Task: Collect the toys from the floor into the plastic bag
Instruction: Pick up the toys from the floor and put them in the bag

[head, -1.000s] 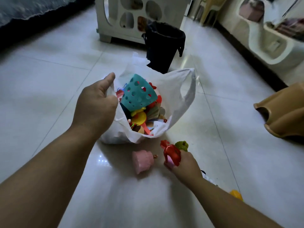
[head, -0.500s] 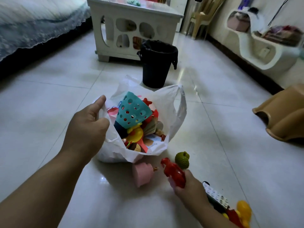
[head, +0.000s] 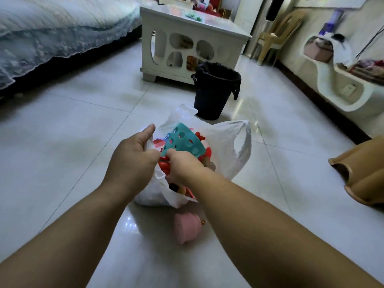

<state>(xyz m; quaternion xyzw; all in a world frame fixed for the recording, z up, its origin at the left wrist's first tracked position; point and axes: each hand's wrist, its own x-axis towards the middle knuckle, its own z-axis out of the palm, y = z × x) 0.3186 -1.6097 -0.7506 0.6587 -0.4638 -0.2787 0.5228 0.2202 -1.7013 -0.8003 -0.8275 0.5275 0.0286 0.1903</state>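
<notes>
Head view: a pink toy cup (head: 187, 227) is seen on its side beneath the right forearm (head: 239, 204), nearer than both hands. Beyond, the rim of the plastic bag (head: 228, 146) is gripped by the left hand (head: 133, 161); a red toy (head: 163, 165) is pinched over its mouth by the right hand (head: 185, 168).

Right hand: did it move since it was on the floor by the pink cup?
Yes. The right hand has gone from the floor right of the pink cup, forward to the bag's mouth, gripping a red toy.
</notes>
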